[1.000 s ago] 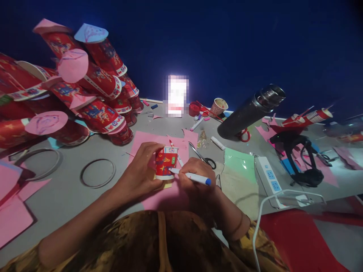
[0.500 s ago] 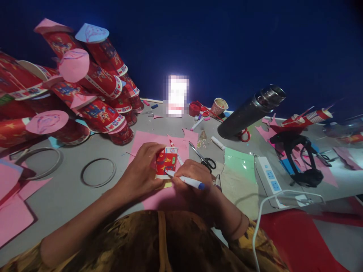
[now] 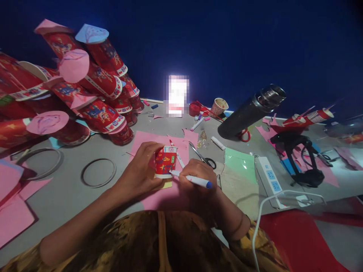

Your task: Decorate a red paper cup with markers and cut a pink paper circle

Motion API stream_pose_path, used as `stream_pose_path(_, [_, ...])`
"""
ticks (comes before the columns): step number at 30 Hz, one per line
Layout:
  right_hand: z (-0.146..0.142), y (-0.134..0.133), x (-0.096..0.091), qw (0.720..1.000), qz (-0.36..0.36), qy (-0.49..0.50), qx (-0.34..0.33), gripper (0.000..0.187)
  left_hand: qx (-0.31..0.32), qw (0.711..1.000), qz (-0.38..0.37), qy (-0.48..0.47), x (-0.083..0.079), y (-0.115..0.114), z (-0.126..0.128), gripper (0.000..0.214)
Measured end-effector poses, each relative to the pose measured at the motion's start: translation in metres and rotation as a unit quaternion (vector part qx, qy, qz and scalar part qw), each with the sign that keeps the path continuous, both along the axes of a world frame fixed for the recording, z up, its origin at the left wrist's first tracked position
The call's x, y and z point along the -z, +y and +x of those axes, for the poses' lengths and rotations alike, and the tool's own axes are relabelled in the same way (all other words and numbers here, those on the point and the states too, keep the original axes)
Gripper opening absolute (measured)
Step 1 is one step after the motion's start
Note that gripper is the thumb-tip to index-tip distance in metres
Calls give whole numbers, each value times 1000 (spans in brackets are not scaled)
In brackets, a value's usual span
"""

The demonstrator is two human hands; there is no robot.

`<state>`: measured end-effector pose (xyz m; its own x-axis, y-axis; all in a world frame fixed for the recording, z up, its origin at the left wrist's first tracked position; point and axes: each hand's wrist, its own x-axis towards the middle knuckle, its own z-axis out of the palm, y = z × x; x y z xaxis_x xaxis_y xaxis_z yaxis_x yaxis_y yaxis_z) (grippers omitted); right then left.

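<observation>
My left hand [image 3: 141, 164] is wrapped around the left side of a red patterned paper cup [image 3: 166, 161], which has a white band at its top and a pale lower edge. In my right hand [image 3: 198, 177] is a white marker [image 3: 195, 180] with a blue end. The marker's tip meets the cup's lower right part, or lies just in front of it. Below the cup lie pink paper [image 3: 167, 198] and a small yellow piece [image 3: 168, 184]. Black-handled scissors [image 3: 208, 161] rest beyond my right hand.
Stacked red cups [image 3: 102, 115] with paper cutouts rise at the left, near a grey ring [image 3: 98, 172]. A dark flask [image 3: 249, 111] stands at the right, behind a power strip [image 3: 270, 181] and white cable [image 3: 256, 230]. A bright blurred rectangle [image 3: 178, 94] stands at the back.
My right hand and the marker have moved slightly right, and the tip has shifted toward the cup's right side. The cup has turned or tilted a little in my left hand.
</observation>
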<state>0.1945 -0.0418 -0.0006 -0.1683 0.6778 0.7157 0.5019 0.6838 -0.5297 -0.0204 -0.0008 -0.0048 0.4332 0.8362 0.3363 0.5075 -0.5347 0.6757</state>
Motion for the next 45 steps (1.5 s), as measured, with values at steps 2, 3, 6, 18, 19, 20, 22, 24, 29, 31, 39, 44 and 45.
stream_pose_path(2, [-1, -1, 1, 1000, -6, -15, -22, 10, 6, 1000, 3, -4, 1, -1, 0, 78])
stream_pose_path(3, [-1, -1, 1, 999, -7, -21, -31, 10, 7, 1000, 5, -7, 2, -1, 0, 79])
stream_pose_path(6, [-1, -1, 2, 999, -8, -34, -36, 20, 12, 1000, 3, -19, 2, -3, 2, 81])
stream_pose_path(18, [-1, -1, 0, 1000, 18, -4, 13, 16, 21, 999, -14, -38, -4, -5, 5, 78])
stream_pose_path(19, [-1, -1, -1, 1000, 23, 3, 16, 16, 20, 999, -14, -40, -4, -5, 5, 78])
stream_pose_path(20, [-2, -1, -1, 1000, 23, 10, 18, 15, 18, 999, -15, -40, -4, -6, 5, 78])
stream_pose_path(22, [-2, -1, -1, 999, 20, 17, 18, 14, 16, 999, -14, -38, -4, -6, 4, 79])
stream_pose_path(24, [-1, -1, -2, 999, 18, 18, 24, 15, 16, 999, -14, -36, -4, -6, 4, 79])
stream_pose_path(29, [5, 0, -6, 999, 17, 18, 25, 14, 12, 999, -21, -43, -5, -4, 1, 76])
stream_pose_path(31, [7, 2, -10, 999, 17, 20, 19, 12, 8, 999, -22, -46, -5, -3, 0, 75])
stream_pose_path(39, [2, 1, -14, 999, 34, 42, 0, 15, 11, 999, -7, -32, 1, -3, 1, 77])
stream_pose_path(44, [3, 1, -9, 1000, 2, 8, -11, 14, 18, 999, -3, -39, 3, -2, 2, 79])
stream_pose_path(45, [4, 1, -9, 1000, 4, 16, -4, 13, 16, 999, -4, -42, 3, -2, 2, 78])
